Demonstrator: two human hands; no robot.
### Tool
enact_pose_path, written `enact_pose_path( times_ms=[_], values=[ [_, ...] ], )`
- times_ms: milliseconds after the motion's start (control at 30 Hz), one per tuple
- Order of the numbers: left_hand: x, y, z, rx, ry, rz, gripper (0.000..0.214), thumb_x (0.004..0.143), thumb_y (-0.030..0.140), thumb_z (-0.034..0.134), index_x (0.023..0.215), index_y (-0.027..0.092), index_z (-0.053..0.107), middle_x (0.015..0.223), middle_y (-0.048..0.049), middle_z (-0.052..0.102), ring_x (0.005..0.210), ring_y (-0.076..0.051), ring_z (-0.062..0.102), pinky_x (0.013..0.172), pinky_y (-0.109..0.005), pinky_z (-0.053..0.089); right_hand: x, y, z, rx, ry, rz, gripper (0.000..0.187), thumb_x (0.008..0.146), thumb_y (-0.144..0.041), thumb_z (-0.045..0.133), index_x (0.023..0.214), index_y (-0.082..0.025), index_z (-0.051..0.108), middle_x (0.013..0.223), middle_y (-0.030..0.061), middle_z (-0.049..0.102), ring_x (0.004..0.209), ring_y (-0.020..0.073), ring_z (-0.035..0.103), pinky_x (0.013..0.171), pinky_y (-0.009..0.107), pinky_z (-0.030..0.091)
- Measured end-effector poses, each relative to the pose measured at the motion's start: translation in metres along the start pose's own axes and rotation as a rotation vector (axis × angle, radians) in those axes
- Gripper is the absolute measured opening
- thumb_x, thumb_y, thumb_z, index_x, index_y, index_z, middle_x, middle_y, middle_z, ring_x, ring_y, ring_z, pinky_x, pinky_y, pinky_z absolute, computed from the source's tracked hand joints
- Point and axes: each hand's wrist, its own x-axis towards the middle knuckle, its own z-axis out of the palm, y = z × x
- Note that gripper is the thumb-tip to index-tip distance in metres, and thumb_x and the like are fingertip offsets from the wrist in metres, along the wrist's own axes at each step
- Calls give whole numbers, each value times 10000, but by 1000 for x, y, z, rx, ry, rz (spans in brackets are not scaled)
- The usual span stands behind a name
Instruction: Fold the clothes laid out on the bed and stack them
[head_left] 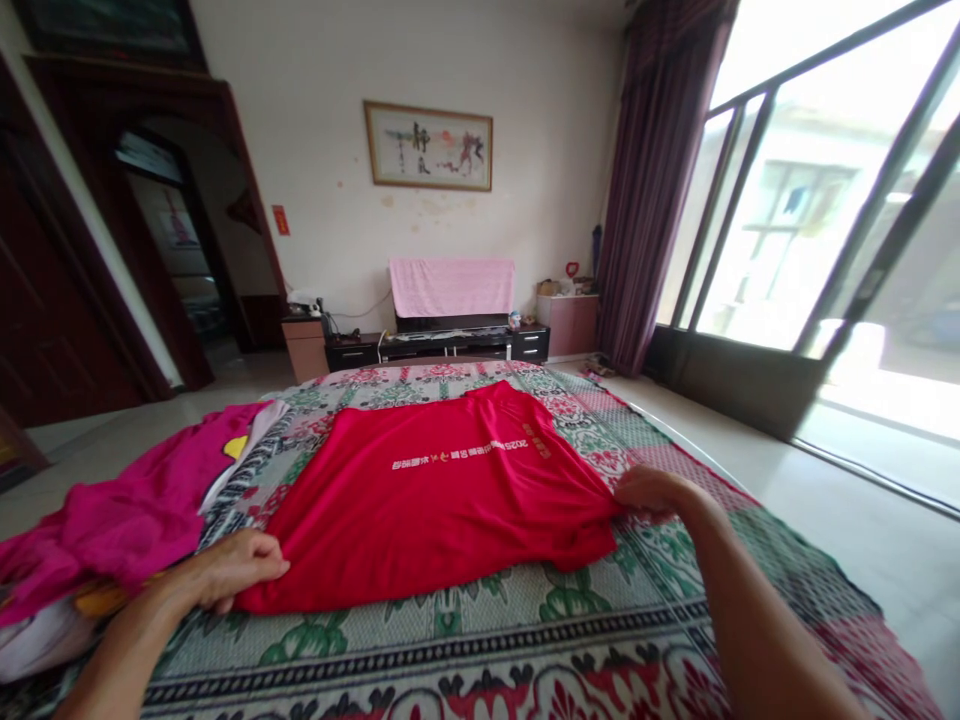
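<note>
A red T-shirt (pixel 442 495) with white lettering lies spread flat on a bed covered by a floral patterned mat (pixel 465 640). My left hand (pixel 236 568) pinches the shirt's near left corner, fingers closed on the cloth. My right hand (pixel 651 492) grips the shirt's right edge, fingers curled on the fabric. Both forearms reach in from the bottom of the view.
A pile of magenta and other clothes (pixel 112 525) sits at the bed's left side. Beyond the bed stand a low black TV cabinet (pixel 442 345) with a pink cloth over it, a purple curtain (pixel 652 190) and large windows on the right. A dark doorway is at the left.
</note>
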Motion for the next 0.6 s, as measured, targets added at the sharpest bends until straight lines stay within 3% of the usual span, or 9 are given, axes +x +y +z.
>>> enact_pose_path(
  times_ms=[100, 233, 300, 400, 467, 600],
  values=[
    [0, 1, 1, 8, 0, 3, 438, 549, 622, 471, 649, 196, 469, 419, 60, 387, 306, -108, 393, 348, -205, 185, -6, 2, -5, 78, -87, 119, 233, 679, -203, 518, 455, -174, 458, 400, -7, 446, 371, 80, 411, 399, 209, 319],
    [-1, 2, 0, 13, -5, 9, 444, 542, 635, 466, 632, 200, 446, 421, 60, 388, 305, -105, 392, 351, -207, 187, -7, 5, -10, 39, -88, 91, 211, 681, -222, 530, 478, -171, 501, 430, 5, 484, 396, 89, 436, 425, 220, 325],
    [-1, 2, 0, 18, -7, 8, 443, 545, 635, 468, 628, 201, 443, 421, 56, 395, 305, -105, 395, 352, -209, 184, -4, 4, -10, 10, 11, 95, 190, 698, -261, 538, 531, -171, 551, 491, 26, 543, 447, 110, 490, 462, 233, 353],
    [-1, 2, 0, 19, 0, 10, 425, 552, 617, 479, 627, 199, 445, 420, 56, 392, 306, -105, 396, 352, -207, 187, 5, -5, -5, -72, 347, 48, 236, 754, -350, 506, 650, -180, 633, 640, 70, 640, 596, 160, 583, 525, 247, 370],
    [1, 2, 0, 19, 1, 0, 404, 559, 593, 484, 632, 198, 450, 421, 58, 391, 307, -104, 390, 349, -205, 190, 13, -14, 1, -101, 502, 18, 277, 779, -388, 479, 751, -190, 672, 745, 88, 680, 696, 187, 616, 558, 251, 373],
    [6, -2, 3, 18, 2, -14, 351, 585, 544, 492, 632, 199, 442, 422, 56, 391, 315, -112, 398, 339, -204, 188, 37, -34, 14, -137, 543, -48, 365, 777, -477, 507, 867, -172, 688, 840, 116, 700, 787, 215, 634, 608, 253, 387]
  ],
)
